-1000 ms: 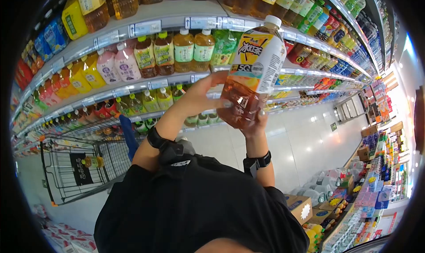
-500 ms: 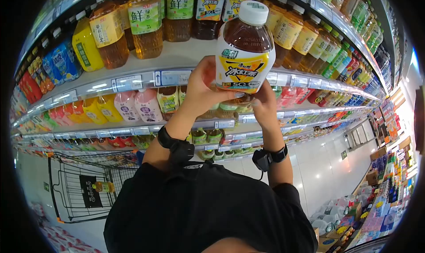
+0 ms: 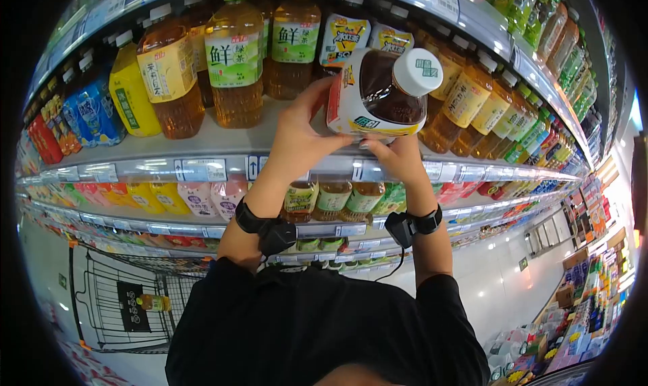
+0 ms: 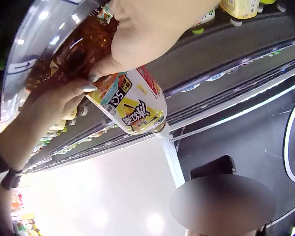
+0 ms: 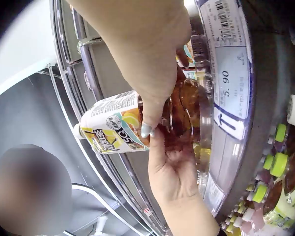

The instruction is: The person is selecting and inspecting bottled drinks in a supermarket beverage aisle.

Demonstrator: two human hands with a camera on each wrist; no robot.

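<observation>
A large bottle of iced tea [image 3: 351,92] with a white cap and a white and yellow label is tilted, its cap towards the head camera, in front of the shelf. My left hand [image 3: 300,129] grips it from the left side, and my right hand [image 3: 403,160] holds it from the right. Both thumbs lie on the near side, their tips close together, as the right wrist view shows on the brown lower part of the bottle [image 5: 182,115]. The fingers behind the bottle are mostly hidden. Matching bottles [image 3: 344,38] stand on the shelf just behind.
Green tea bottles [image 3: 234,62] stand left of the hands, yellow-labelled bottles [image 3: 466,102] right. A price-tag rail [image 3: 304,168] runs along the shelf edge below the hands. At lower left, a shopping cart [image 3: 101,298] carries a small bottle [image 3: 154,303]. Stacked goods line the right side.
The bottle has gone from upright at the right to tilted, cap towards the head camera, close before the shelf. Both hands have moved with it, and the head view has shifted towards the upper shelf.
</observation>
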